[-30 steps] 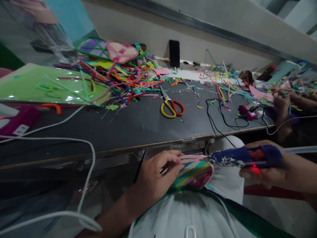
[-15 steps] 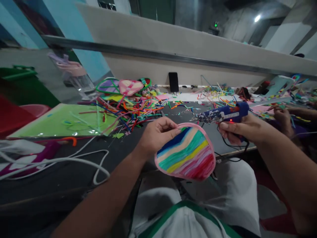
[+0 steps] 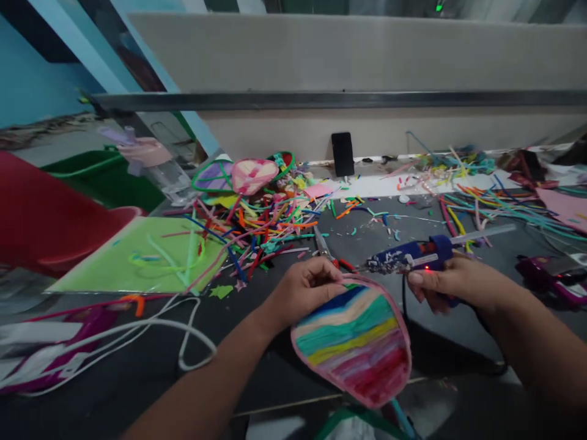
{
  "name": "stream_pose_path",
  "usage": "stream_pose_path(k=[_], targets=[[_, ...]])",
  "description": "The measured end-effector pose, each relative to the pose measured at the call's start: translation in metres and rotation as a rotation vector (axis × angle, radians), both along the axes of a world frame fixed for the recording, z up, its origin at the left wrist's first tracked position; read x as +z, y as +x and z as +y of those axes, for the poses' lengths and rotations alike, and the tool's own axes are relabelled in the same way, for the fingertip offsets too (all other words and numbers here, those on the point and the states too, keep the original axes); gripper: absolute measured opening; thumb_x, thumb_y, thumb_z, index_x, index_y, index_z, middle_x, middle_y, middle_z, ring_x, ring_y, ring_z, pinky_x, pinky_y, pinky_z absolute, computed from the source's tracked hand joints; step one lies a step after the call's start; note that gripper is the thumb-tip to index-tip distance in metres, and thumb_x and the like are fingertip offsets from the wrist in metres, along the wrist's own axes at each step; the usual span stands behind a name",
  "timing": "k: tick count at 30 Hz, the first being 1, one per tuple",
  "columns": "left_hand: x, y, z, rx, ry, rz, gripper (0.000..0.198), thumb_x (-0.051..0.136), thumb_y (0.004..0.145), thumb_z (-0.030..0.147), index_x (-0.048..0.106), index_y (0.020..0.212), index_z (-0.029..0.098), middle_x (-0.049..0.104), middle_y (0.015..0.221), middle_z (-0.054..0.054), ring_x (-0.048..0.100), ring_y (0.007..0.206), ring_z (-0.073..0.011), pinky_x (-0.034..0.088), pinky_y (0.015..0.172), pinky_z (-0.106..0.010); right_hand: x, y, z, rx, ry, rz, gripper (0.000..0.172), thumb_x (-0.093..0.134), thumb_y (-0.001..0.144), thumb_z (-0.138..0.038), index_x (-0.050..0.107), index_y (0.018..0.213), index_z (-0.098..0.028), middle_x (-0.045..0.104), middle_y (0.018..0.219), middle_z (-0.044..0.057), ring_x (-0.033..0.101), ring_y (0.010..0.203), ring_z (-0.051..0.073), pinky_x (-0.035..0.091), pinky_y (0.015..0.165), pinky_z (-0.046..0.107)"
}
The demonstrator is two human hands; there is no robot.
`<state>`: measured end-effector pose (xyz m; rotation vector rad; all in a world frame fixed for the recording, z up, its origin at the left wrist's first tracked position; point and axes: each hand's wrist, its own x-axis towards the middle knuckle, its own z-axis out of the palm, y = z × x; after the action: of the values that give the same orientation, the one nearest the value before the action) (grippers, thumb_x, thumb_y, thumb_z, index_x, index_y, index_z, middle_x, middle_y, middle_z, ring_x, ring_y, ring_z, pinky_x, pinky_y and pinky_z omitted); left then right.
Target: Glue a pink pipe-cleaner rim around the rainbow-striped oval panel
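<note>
My left hand [image 3: 314, 290] pinches the upper left edge of a rounded, striped craft panel [image 3: 362, 336] with a pink rim, its bands running from blue through green and yellow to red. In my right hand [image 3: 447, 281] is a blue hot glue gun [image 3: 408, 255], a clear glue stick [image 3: 483, 234] poking out of its back and a red light lit on its side. The gun's nozzle points left, just above the panel's top edge. A pair of scissors [image 3: 322, 243] lies on the table behind the panel.
Many coloured pipe cleaners [image 3: 270, 223] are heaped at the back left, near finished-looking craft pieces [image 3: 254, 176]. A phone [image 3: 342, 154] leans on the partition. White cables [image 3: 192, 330], a green sheet [image 3: 137, 260] and a bottle [image 3: 160, 168] are on the left.
My view has tilted and turned, so the table appears level and the panel and glue gun sit lower. Both hands keep their holds. The other person's hands at right are out of view.
</note>
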<state>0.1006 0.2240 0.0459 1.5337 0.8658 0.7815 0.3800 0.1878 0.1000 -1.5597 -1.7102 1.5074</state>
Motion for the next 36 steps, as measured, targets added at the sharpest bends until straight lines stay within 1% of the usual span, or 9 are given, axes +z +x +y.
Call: stream_pose_path(k=[5, 9, 14, 19, 23, 26, 30, 33, 36], targets=[[-0.009, 0.0, -0.002, 0.019, -0.054, 0.027, 0.02, 0.072, 0.073, 0.031, 0.061, 0.077, 0.015, 0.061, 0.067, 0.001, 0.055, 0.058, -0.0094, 0.044, 0.055, -0.019, -0.003, 0.011, 0.005, 0.054, -0.044, -0.077, 0.053, 0.058, 0.074, -0.067, 0.063, 0.065, -0.015, 0.061, 0.046, 0.004, 0.059, 0.045, 0.016, 0.043, 0.048, 0.027], [-0.015, 0.0, -0.002, 0.023, -0.034, 0.042, 0.018, 0.071, 0.074, 0.029, 0.061, 0.076, 0.014, 0.062, 0.068, 0.0, 0.056, 0.059, -0.0101, 0.045, 0.055, -0.02, -0.002, 0.007, 0.011, 0.062, -0.075, -0.107, 0.053, 0.061, 0.071, -0.067, 0.062, 0.064, -0.015, 0.061, 0.048, 0.004, 0.059, 0.044, 0.016, 0.044, 0.049, 0.027], [-0.013, 0.0, -0.005, 0.048, -0.002, 0.092, 0.016, 0.07, 0.074, 0.028, 0.062, 0.075, 0.014, 0.062, 0.067, -0.001, 0.056, 0.06, -0.0115, 0.046, 0.055, -0.021, -0.004, -0.001, 0.015, 0.035, -0.11, -0.077, 0.052, 0.064, 0.068, -0.066, 0.061, 0.062, -0.014, 0.063, 0.054, 0.005, 0.058, 0.043, 0.015, 0.044, 0.047, 0.027], [-0.011, 0.002, -0.009, 0.036, 0.001, 0.07, 0.016, 0.069, 0.074, 0.028, 0.061, 0.074, 0.014, 0.062, 0.068, -0.001, 0.056, 0.06, -0.0114, 0.045, 0.055, -0.021, 0.004, -0.01, 0.013, 0.078, -0.077, -0.12, 0.05, 0.064, 0.071, -0.063, 0.062, 0.061, -0.014, 0.062, 0.054, 0.004, 0.06, 0.048, 0.015, 0.044, 0.049, 0.025], [-0.014, 0.003, -0.01, 0.021, 0.007, 0.064, 0.017, 0.069, 0.074, 0.029, 0.06, 0.074, 0.014, 0.063, 0.069, -0.002, 0.057, 0.062, -0.0122, 0.046, 0.055, -0.021, 0.008, -0.014, 0.01, 0.04, -0.08, -0.102, 0.05, 0.066, 0.068, -0.063, 0.059, 0.061, -0.015, 0.061, 0.054, 0.002, 0.058, 0.045, 0.013, 0.043, 0.047, 0.025], [-0.017, 0.002, -0.01, 0.014, 0.027, 0.094, 0.018, 0.069, 0.074, 0.03, 0.061, 0.076, 0.014, 0.064, 0.07, -0.003, 0.057, 0.062, -0.0122, 0.046, 0.056, -0.021, 0.005, -0.013, 0.008, 0.027, -0.08, -0.111, 0.05, 0.067, 0.067, -0.063, 0.059, 0.06, -0.014, 0.06, 0.055, 0.003, 0.057, 0.044, 0.013, 0.044, 0.046, 0.025], [-0.02, 0.001, -0.009, 0.005, 0.05, 0.13, 0.019, 0.068, 0.076, 0.032, 0.062, 0.079, 0.014, 0.065, 0.071, -0.003, 0.058, 0.063, -0.0127, 0.045, 0.056, -0.021, -0.002, -0.008, 0.008, 0.072, -0.067, -0.123, 0.053, 0.065, 0.068, -0.066, 0.058, 0.058, -0.015, 0.058, 0.052, 0.002, 0.054, 0.041, 0.011, 0.041, 0.043, 0.023], [-0.02, 0.001, -0.008, 0.008, 0.063, 0.134, 0.019, 0.068, 0.076, 0.032, 0.062, 0.079, 0.014, 0.065, 0.07, -0.003, 0.058, 0.062, -0.0126, 0.045, 0.056, -0.021, -0.005, -0.004, 0.009, 0.097, -0.066, -0.118, 0.054, 0.062, 0.071, -0.067, 0.058, 0.058, -0.015, 0.057, 0.051, 0.001, 0.053, 0.041, 0.01, 0.04, 0.042, 0.022], [-0.02, 0.002, -0.008, 0.012, 0.064, 0.129, 0.018, 0.068, 0.076, 0.03, 0.062, 0.078, 0.014, 0.063, 0.068, -0.002, 0.057, 0.06, -0.0118, 0.044, 0.054, -0.021, -0.006, -0.002, 0.009, 0.092, -0.078, -0.113, 0.053, 0.062, 0.071, -0.067, 0.058, 0.058, -0.015, 0.057, 0.05, 0.001, 0.052, 0.04, 0.01, 0.04, 0.041, 0.021]])
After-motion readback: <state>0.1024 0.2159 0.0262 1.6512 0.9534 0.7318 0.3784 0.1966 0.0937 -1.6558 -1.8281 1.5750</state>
